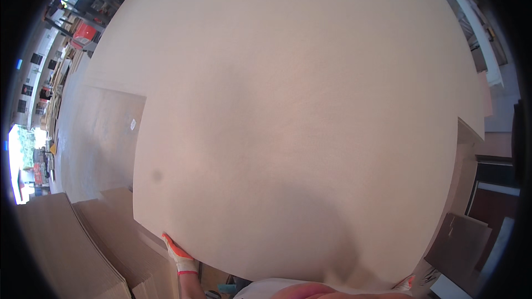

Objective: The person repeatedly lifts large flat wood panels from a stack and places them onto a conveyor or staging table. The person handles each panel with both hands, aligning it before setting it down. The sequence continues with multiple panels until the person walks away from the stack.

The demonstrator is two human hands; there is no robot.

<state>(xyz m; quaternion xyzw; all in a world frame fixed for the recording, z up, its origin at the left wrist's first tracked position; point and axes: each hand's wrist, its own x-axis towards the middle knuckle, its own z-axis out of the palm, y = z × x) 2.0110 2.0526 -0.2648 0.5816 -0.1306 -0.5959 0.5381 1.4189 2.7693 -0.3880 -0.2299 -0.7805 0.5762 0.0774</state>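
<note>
A very large, flat beige board fills most of the view in front of me, its near edge close to my body. At its lower left edge my left hand, in a white and orange glove, is closed on the rim. Most of those fingers are hidden behind the board. My right hand shows only as a small gloved part at the lower right edge, gripping the same board; its other fingers are out of sight.
Stacked brown cardboard sheets stand close at my lower left. Beyond the board lies a grey floor, with a forklift at the far left. Brown panels stand on the right, below a pale shelf-like beam.
</note>
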